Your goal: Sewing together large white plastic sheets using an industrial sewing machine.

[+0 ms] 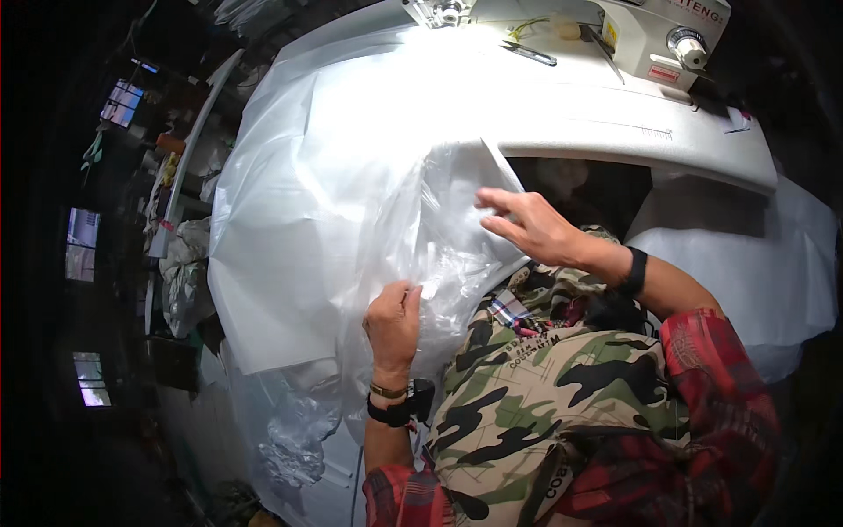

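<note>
a large clear plastic bag (439, 237) lies crumpled and glossy over a sheet of smooth white fabric (299, 220) that drapes across the white sewing table (667, 132). the plastic is thin, wrinkled and half see-through, bunching into folds at the table's near edge; the fabric under it is flat and matte, with a straight lower edge. in the lap sits a camouflage garment (544, 386) — soft cloth in tan, green and black patches with thin printed lines.

the left hand (392, 323) is clenched on the bag's lower edge, thumb and fingers pinching a fold of plastic, knuckles up, wrist straight, with a gold bracelet and a black watch (399, 406) on it. the right hand (531, 227) is open, fingers spread and reaching left, fingertips touching the bag's upper flap without closing on it; a black band circles that wrist, the forearm coming in from the right in a red plaid sleeve (720, 369).

behind, a white sewing machine (650, 35) stands on the table.
</note>
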{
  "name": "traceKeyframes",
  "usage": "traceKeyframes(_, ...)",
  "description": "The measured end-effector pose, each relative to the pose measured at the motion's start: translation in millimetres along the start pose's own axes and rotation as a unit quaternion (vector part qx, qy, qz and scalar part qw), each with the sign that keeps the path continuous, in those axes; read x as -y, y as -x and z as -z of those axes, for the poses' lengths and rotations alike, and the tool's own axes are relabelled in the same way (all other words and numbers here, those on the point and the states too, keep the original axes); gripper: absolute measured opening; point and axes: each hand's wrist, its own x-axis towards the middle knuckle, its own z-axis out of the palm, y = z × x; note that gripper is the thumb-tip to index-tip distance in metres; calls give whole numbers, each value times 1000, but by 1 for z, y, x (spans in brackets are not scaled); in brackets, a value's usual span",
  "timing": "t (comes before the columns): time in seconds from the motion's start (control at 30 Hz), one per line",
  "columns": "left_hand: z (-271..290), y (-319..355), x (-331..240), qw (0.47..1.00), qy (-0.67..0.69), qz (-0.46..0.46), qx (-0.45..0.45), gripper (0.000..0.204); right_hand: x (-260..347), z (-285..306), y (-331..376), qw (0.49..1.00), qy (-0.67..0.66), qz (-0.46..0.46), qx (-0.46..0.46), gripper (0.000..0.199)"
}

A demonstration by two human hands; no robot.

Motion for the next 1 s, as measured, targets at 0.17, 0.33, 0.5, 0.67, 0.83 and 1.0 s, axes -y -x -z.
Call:
traceKeyframes(0.17, 25, -2, -62, 978, -162, -130, 33, 12, -9, -50, -57, 981, -128, -105, -105, 49)
traceKeyframes(0.33, 37, -36, -88, 939, -219, -231, -133, 47, -22, -56, -65, 916, -374, -145, -29, 29)
traceKeyframes(0.5, 28, -73, -60, 995, -64, 45, 65, 33, -17, -32, -19, 946, -256, -173, 97, 30)
traceKeyframes(0.67, -19, -43, -56, 981, 93, -143, 92, 8, -13, -11, 13, 925, -339, -153, 74, 29)
traceKeyframes(0.83, -60, -39, -48, 978, 10, -139, 153, 7, -11, -3, 19, 914, -375, -131, 84, 27)
traceKeyframes(1.0, -76, -31, -15, 984, -50, -108, 129, 6, -12, -9, 25, 887, -400, -218, 76, 30)
